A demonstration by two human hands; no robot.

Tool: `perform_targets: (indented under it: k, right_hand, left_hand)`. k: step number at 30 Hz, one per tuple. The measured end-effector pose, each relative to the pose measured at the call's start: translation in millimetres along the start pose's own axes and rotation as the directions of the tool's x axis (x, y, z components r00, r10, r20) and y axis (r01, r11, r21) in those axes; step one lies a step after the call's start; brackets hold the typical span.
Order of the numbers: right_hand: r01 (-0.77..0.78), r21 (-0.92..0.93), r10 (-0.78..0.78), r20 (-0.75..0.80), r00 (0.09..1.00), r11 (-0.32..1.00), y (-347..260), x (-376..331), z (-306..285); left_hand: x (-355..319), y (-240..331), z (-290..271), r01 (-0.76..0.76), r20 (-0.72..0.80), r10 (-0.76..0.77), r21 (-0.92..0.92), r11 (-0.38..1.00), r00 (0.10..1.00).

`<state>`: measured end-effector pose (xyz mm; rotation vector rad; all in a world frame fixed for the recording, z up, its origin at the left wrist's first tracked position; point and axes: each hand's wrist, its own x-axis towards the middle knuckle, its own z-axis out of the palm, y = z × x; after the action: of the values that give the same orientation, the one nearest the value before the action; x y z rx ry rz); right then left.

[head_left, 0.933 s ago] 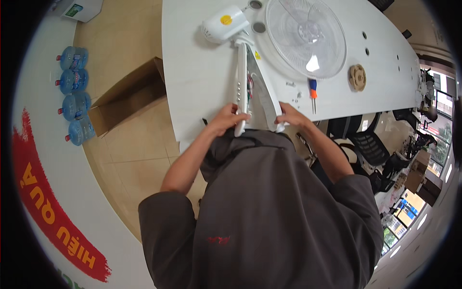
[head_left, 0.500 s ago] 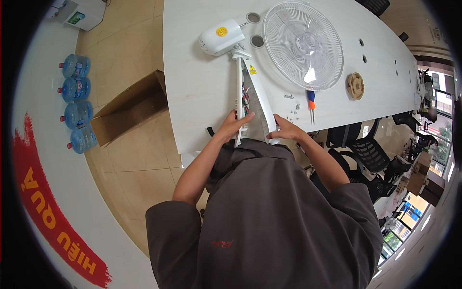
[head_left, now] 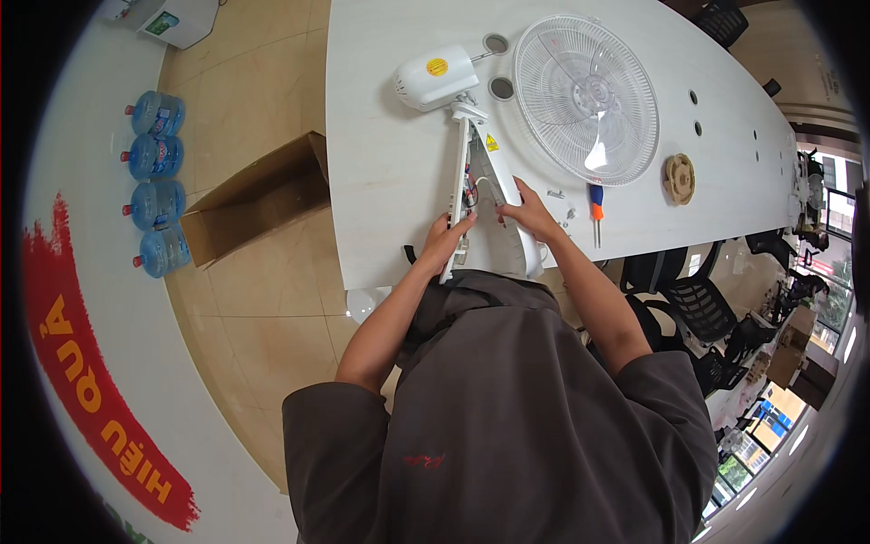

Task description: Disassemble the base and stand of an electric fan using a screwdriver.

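Note:
A white fan stand column (head_left: 459, 177) lies opened lengthwise on the white table (head_left: 381, 163), with wires showing inside. My left hand (head_left: 449, 238) grips its near end along the left half. My right hand (head_left: 526, 210) holds the white cover half (head_left: 507, 227) next to the wiring. The white motor housing (head_left: 433, 77) with a yellow sticker sits at the column's far end. A round white fan grille with blades (head_left: 584, 95) lies flat to its right.
An orange and blue screwdriver (head_left: 595, 210) and small screws lie right of my right hand. A tan round part (head_left: 679, 178) sits farther right. An open cardboard box (head_left: 258, 195) and several blue water bottles (head_left: 152, 186) are on the floor to the left. Black office chairs (head_left: 698, 304) stand at right.
Both hands slid forward along the column from its near end toward the wiring, and the right hand now rests on the cover half higher up.

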<state>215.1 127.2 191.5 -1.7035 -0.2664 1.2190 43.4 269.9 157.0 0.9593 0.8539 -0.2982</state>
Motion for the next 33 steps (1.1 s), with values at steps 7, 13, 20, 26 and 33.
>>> perform_targets:
  k: [7,13,20,26,33]
  right_hand:
    - [-0.02,0.054,0.02,-0.009,1.0,0.998,-1,-2,3]
    - [0.071,0.007,-0.071,-0.065,0.995,0.997,0,-8,17]
    - [0.044,0.013,-0.044,0.017,0.999,0.999,-6,-7,-6]
    - [0.005,-0.017,-0.005,-0.003,1.0,1.0,-14,-13,7]
    - [0.061,0.046,-0.058,-0.068,0.996,0.997,2,-14,27]
  left_hand:
    - [-2,0,-14,-0.008,-0.017,0.008,0.044,0.999,1.0]
    - [-11,-3,-1,-0.101,-0.077,0.095,-0.065,0.993,0.992]
    - [-21,4,-13,-0.045,-0.051,0.044,-0.011,0.999,0.998]
    - [-21,-1,-17,-0.063,-0.082,0.064,0.023,0.998,0.995]
    - [-22,-14,-2,-0.088,-0.141,0.087,-0.004,0.996,0.986]
